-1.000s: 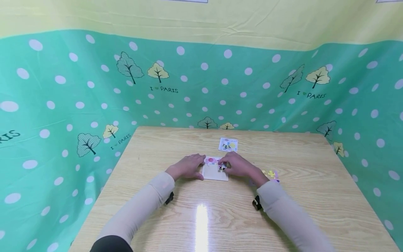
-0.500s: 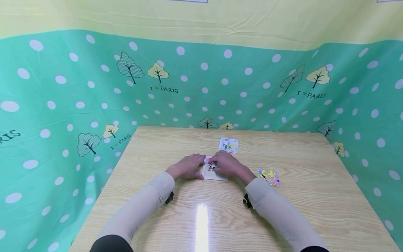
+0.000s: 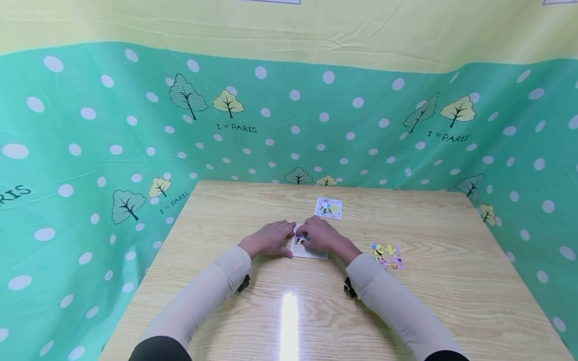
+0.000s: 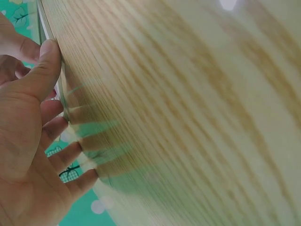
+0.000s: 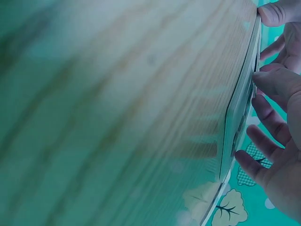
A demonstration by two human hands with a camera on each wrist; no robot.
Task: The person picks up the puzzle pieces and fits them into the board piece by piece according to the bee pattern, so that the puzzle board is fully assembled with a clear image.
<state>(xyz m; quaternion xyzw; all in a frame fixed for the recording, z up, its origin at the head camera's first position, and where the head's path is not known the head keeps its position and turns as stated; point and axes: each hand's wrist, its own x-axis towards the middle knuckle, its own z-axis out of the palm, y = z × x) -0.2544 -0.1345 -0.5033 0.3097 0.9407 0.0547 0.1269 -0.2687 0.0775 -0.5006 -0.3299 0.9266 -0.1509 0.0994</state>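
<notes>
My left hand (image 3: 269, 238) rests along the left edge of a pale puzzle tray (image 3: 314, 252). Its thumb touches the near-left corner and its fingertips reach the far-left one. In the left wrist view the left hand (image 4: 28, 132) has loosely spread fingers. Over the tray, my right hand (image 3: 319, 234) pinches a puzzle piece (image 3: 299, 240) with a black-and-yellow print, low over the tray's left part. The right hand covers much of the tray's far side. From the right wrist, the tray (image 5: 230, 127) appears edge-on, with the thumb and fingers just above its surface.
A picture card (image 3: 328, 208) with a bee lies behind the tray. Several loose puzzle pieces (image 3: 388, 254) in yellow and purple are grouped to the right. Everything stands on a wooden table (image 3: 271, 321), backed by a green dotted cloth (image 3: 271, 125).
My right hand has carried the puzzle piece leftward across the tray, then slightly further left and down. The loose pieces on the right have come into fuller view. My left hand has stayed put.
</notes>
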